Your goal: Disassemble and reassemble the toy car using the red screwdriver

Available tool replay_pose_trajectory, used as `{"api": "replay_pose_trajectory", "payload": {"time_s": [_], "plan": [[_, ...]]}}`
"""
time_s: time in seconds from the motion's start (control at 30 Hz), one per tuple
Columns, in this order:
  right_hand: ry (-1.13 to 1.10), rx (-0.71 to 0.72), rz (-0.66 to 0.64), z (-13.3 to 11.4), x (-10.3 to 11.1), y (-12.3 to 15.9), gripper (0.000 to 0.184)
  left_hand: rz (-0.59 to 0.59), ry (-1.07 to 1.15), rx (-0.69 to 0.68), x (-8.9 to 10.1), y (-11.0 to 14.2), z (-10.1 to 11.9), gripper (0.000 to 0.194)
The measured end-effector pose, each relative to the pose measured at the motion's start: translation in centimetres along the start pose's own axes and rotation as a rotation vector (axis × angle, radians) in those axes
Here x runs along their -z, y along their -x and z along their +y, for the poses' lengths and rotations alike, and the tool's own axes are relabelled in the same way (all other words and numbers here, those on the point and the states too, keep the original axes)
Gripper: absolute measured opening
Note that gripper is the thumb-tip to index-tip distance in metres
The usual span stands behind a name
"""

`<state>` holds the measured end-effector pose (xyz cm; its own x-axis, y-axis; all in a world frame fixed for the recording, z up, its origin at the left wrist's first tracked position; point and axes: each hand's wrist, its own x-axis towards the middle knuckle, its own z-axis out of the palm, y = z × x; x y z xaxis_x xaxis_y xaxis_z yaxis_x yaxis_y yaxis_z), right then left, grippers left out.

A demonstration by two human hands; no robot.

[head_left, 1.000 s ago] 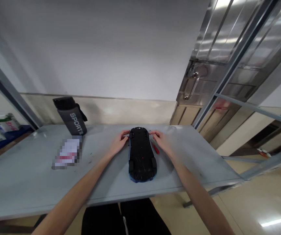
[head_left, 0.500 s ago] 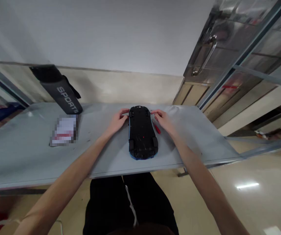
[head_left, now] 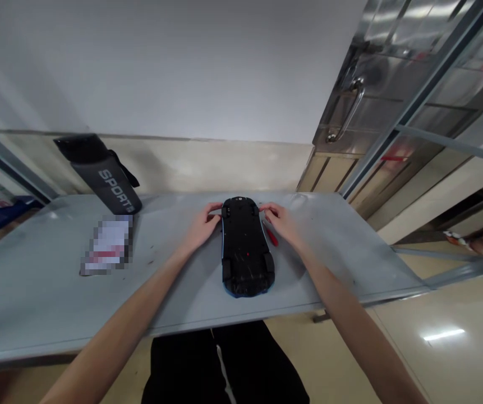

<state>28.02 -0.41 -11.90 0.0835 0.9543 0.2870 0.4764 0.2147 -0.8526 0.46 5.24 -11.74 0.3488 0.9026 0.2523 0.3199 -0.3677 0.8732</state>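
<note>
A black toy car (head_left: 245,241) with blue edges lies upside down on the grey table, its wheels and underside facing up. My left hand (head_left: 203,225) holds its far left side by the wheel, thumb and forefinger bent against it. On the opposite side, the fingers of my right hand (head_left: 278,220) are curled at the far right wheel. Beside the car, partly under my right hand, lies a red-handled tool (head_left: 272,237), which looks like a screwdriver; its tip is hard to see.
A dark bottle (head_left: 110,182) marked SPORT leans at the table's back left. In front of it lies a blurred-out flat item (head_left: 109,244). The wall (head_left: 207,163) borders the table's (head_left: 174,303) far edge. Metal frame posts (head_left: 376,151) stand at the right, before a door handle (head_left: 353,106).
The view has tilted up slightly, so everything sits lower in the picture. Both hands keep their places at the sides of the toy car, which has not visibly moved on the table.
</note>
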Motion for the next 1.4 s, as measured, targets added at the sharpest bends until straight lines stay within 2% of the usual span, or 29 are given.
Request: {"api": "replay_pose_trajectory", "payload": {"time_s": [0.73,1.03,1.27,1.4], "plan": [[0.021,0.016,-0.019,0.4,-0.1,0.0,0.031,0.008,-0.002,0.034,0.1,0.4,0.8,0.044],[0.056,0.005,-0.040,-0.5,0.1,0.4,0.031,0.019,0.002,0.045,0.5,0.4,1.1,0.042],[0.214,-0.004,-0.033,-1.2,0.6,1.0,0.032,0.028,0.039,0.048,1.2,0.1,0.5,0.038],[0.406,-0.025,0.003,-1.4,1.2,2.9,0.019,0.044,0.074,0.045,2.1,-0.8,0.2,0.039]]}}
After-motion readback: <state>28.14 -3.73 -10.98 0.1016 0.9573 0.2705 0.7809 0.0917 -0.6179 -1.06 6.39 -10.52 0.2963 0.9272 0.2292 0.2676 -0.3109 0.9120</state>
